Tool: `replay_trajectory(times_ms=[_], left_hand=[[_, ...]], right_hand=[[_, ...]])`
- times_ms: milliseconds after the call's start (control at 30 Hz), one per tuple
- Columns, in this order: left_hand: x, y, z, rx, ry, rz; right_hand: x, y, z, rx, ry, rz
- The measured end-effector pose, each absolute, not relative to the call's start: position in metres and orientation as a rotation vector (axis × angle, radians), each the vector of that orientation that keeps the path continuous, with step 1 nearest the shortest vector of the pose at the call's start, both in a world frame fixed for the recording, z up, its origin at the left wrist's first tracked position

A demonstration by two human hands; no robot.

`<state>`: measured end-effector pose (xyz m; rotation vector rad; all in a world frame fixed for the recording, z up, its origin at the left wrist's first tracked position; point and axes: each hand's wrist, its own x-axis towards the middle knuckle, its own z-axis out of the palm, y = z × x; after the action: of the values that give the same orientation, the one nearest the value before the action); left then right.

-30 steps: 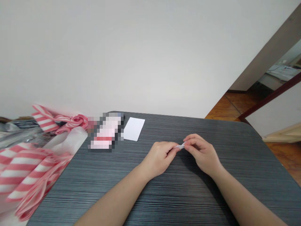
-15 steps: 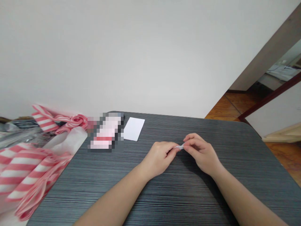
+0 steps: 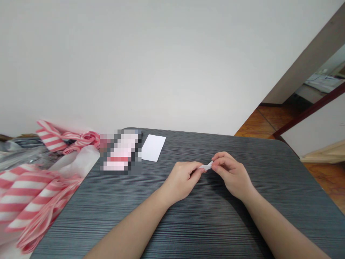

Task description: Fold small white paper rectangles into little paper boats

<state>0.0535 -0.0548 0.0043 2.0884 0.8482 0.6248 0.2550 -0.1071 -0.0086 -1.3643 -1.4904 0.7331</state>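
Between my two hands is a small folded piece of white paper [image 3: 206, 167], held a little above the dark table [image 3: 172, 223]. My left hand [image 3: 183, 180] pinches its left end between thumb and fingers. At the other end, the thumb and fingertips of my right hand [image 3: 233, 176] grip the paper, with a flap angled up beside them. Part of the paper is hidden by the fingertips. A flat white sheet [image 3: 153, 148] lies on the table beyond my left hand.
Left of the white sheet lies a pixelated, phone-like rectangle [image 3: 121, 149]. Pink-and-white striped cloth [image 3: 29, 187] and clear plastic are piled beyond the table's left edge. A pale wall [image 3: 172, 72] stands behind the table, and a wooden floor [image 3: 258, 122] shows at right.
My right hand has shifted slightly to the right, and more of the white paper shows between my fingers. The sheet and the pixelated rectangle have stayed put.
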Motion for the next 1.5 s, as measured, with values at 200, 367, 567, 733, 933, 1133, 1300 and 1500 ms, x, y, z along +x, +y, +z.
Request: replay_trajectory(times_ms=[200,367,567,733,933,1133,1300,1500], left_hand=[[0.054,-0.055,0.006,2.077,0.847,0.629],[0.053,-0.055,0.006,2.035,0.88,0.646],[0.054,-0.056,0.005,2.002,0.891,0.652],[0.054,-0.056,0.005,1.945,0.876,0.626],[0.054,-0.055,0.006,1.766,0.853,0.579],[0.055,-0.056,0.004,1.635,0.822,0.561],[0.056,-0.057,-0.003,1.564,0.751,0.571],[0.055,-0.057,0.0,1.634,0.75,0.526]], right_hand=[[0.254,-0.107,-0.009,-1.345,-1.468,0.733],[0.257,-0.107,-0.019,-1.351,-1.301,0.87],[0.257,-0.11,-0.016,-1.396,-1.382,0.969],[0.252,-0.11,-0.008,-1.402,-1.46,0.973],[0.252,-0.11,-0.008,-1.39,-1.465,0.928],[0.249,-0.111,-0.008,-1.364,-1.403,0.943],[0.246,-0.112,-0.006,-1.374,-1.436,0.967],[0.245,-0.111,-0.006,-1.333,-1.571,0.897]])
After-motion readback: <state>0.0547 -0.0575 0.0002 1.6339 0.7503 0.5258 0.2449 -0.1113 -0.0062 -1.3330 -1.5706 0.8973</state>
